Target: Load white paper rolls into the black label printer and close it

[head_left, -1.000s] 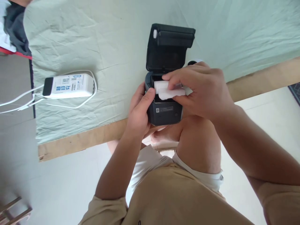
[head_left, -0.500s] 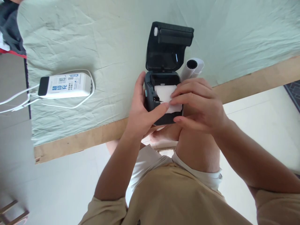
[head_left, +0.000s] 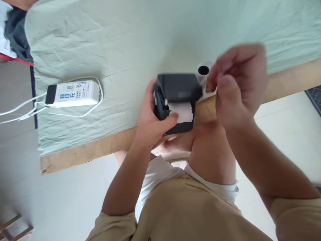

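A dark receipt printer point(head_left: 163, 113) rests at the table's front edge with white paper point(head_left: 183, 113) coming out over its front. My left hand point(head_left: 155, 124) wraps around its left side, the thumb lying on the edge of the paper. The printer's lid point(head_left: 179, 86), blurred by motion, is tipped partway down over the body. Off to the right, my right hand point(head_left: 238, 80) is raised apart from the printer, fingers loosely curled and somewhat blurred, with nothing visible in them. Between the lid and that hand stands a white paper roll point(head_left: 202, 76) with a dark core, partly covered.
A white power strip point(head_left: 75, 93) with white cables lies on the left of the pale green cloth point(head_left: 120, 40). The table's bare wooden edge point(head_left: 100, 147) runs along the front. Dark fabric point(head_left: 17, 30) sits at the far left, and my legs are below the edge.
The lid, standing fully up before, has swung down toward the printer body. My right hand has left the paper and moved up and right. My left hand keeps its hold.
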A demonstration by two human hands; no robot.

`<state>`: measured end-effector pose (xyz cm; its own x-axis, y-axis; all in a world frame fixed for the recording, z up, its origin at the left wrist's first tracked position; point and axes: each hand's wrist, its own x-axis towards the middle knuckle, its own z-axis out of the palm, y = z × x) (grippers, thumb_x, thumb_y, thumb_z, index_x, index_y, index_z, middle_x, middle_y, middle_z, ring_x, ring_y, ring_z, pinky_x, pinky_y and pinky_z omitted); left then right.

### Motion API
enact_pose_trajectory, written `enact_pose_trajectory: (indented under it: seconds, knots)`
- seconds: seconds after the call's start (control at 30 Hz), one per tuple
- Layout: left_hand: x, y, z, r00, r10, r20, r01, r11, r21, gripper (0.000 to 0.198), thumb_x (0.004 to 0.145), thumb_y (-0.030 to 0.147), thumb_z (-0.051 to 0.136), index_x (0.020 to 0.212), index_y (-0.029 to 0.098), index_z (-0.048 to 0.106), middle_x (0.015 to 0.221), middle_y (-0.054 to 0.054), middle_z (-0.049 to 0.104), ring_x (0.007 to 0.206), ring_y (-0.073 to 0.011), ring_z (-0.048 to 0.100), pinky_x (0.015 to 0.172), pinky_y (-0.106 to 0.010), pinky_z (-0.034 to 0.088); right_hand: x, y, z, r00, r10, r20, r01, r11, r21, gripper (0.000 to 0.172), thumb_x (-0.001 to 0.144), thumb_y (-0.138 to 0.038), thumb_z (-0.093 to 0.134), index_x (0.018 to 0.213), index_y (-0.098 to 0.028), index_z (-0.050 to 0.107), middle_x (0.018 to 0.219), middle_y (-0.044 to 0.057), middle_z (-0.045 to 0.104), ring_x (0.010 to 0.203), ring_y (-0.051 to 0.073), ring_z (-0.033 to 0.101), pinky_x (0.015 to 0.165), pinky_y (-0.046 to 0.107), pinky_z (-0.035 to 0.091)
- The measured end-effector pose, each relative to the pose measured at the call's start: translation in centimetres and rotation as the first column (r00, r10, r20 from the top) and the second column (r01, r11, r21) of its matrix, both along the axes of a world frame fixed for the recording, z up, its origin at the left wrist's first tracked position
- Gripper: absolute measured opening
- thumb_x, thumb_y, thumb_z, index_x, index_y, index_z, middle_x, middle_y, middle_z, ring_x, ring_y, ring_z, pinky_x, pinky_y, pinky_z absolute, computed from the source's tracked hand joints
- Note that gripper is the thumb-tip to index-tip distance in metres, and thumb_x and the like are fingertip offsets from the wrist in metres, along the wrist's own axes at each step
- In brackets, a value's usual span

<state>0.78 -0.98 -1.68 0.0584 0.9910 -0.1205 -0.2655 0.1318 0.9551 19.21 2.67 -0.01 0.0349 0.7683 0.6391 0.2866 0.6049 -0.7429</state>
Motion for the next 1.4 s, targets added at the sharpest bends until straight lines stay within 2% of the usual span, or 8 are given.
enact_pose_trajectory:
  seconds: [0.13, 0.3, 0.5, 0.67, 0.77, 1.07, 1.23, 1.4]
  knots:
    - [0.1, -0.1, -0.1, 0.998, 0.003, 0.056, -0.004, 1.0, 0.004, 0.079, 0.076, 0.027, 0.091, 0.146, 0.034, 0.054, 0.15, -0.007, 0.066, 0.129, -0.0327, 0.071, 0.091, -0.035, 0.065, 0.1, -1.3, -2.5, 0.999, -0.009, 0.037, 0.015, 0.987, -0.162, 0.041, 0.1, -0.055, 0.063, 0.078, -0.027, 0.045, 0.064, -0.004, 0.039, 0.054, 0.013, 0.034, 0.05, 0.03, 0.029]
    - [0.5, 0.1, 0.3, 0.994, 0.059, 0.097, -0.055, 0.998, -0.044, 0.038, 0.088, 0.052, 0.084, 0.115, 0.028, 0.07, 0.117, -0.007, 0.076, 0.114, -0.0332, 0.077, 0.087, -0.04, 0.066, 0.4, -0.6, -3.1, 0.982, 0.158, 0.1, -0.123, 0.949, -0.291, 0.054, 0.098, -0.059, 0.065, 0.07, -0.025, 0.035, 0.062, -0.004, 0.035, 0.056, 0.013, 0.033, 0.05, 0.029, 0.032]
    - [0.7, 0.1, 0.7, 0.988, 0.039, 0.15, -0.029, 0.997, -0.071, 0.029, 0.091, 0.045, 0.083, 0.109, 0.026, 0.071, 0.101, -0.004, 0.078, 0.103, -0.029, 0.08, 0.085, -0.037, 0.067, 0.7, 0.0, -2.5, 0.962, 0.242, 0.13, -0.178, 0.909, -0.378, 0.061, 0.094, -0.053, 0.072, 0.065, -0.024, 0.027, 0.055, -0.006, 0.024, 0.05, 0.009, 0.022, 0.041, 0.027, 0.022]
    - [1.0, 0.4, 0.1, 0.974, 0.062, 0.216, -0.065, 0.998, 0.006, 0.033, 0.099, 0.055, 0.07, 0.116, 0.026, 0.074, 0.119, -0.004, 0.079, 0.122, -0.0289, 0.075, 0.094, -0.035, 0.064, 0.9, 0.0, -3.5, 0.961, 0.267, 0.075, -0.239, 0.934, -0.266, 0.062, 0.098, -0.064, 0.064, 0.067, -0.024, 0.028, 0.056, -0.006, 0.024, 0.049, 0.008, 0.021, 0.04, 0.027, 0.019]
    - [1.0, 0.9, -0.3, 0.963, 0.087, 0.254, -0.095, 0.995, 0.021, 0.033, 0.101, 0.057, 0.066, 0.107, 0.027, 0.077, 0.119, -0.003, 0.079, 0.126, -0.0245, 0.072, 0.101, -0.032, 0.061, 1.1, -0.1, -3.7, 0.955, 0.285, 0.082, -0.255, 0.93, -0.263, 0.058, 0.1, -0.065, 0.06, 0.069, -0.024, 0.034, 0.057, -0.006, 0.03, 0.049, 0.009, 0.026, 0.042, 0.026, 0.022]
    - [0.7, 1.0, -0.6, 0.957, 0.215, 0.195, -0.214, 0.976, -0.028, 0.036, 0.102, 0.048, 0.067, 0.077, 0.023, 0.071, 0.083, -0.001, 0.073, 0.079, -0.0179, 0.072, 0.073, -0.03, 0.062, 1.6, 0.0, -4.4, 0.937, 0.35, -0.008, -0.333, 0.884, -0.329, 0.056, 0.085, -0.067, 0.077, 0.078, -0.026, 0.039, 0.063, -0.007, 0.044, 0.05, 0.009, 0.035, 0.042, 0.027, 0.029]
    - [0.7, 1.2, -0.7, 0.941, 0.192, 0.278, -0.189, 0.981, -0.035, 0.026, 0.102, 0.035, 0.067, 0.081, 0.022, 0.076, 0.084, 0.0, 0.073, 0.077, -0.0153, 0.069, 0.073, -0.026, 0.06, 1.0, -1.0, -2.0, 0.975, 0.217, 0.044, -0.203, 0.955, -0.218, 0.05, 0.088, -0.059, 0.08, 0.08, -0.027, 0.042, 0.06, -0.009, 0.042, 0.047, 0.009, 0.037, 0.044, 0.027, 0.03]
    - [0.7, 1.2, -1.0, 0.944, 0.205, 0.26, -0.201, 0.979, -0.041, 0.03, 0.1, 0.042, 0.07, 0.077, 0.023, 0.074, 0.076, 0.001, 0.067, 0.071, -0.0137, 0.064, 0.068, -0.025, 0.055, -0.3, -0.8, 2.0, 0.996, 0.03, -0.08, -0.034, 0.998, -0.045, 0.039, 0.098, -0.044, 0.075, 0.081, -0.027, 0.044, 0.057, -0.008, 0.042, 0.055, 0.014, 0.064, 0.042, 0.027, 0.036]
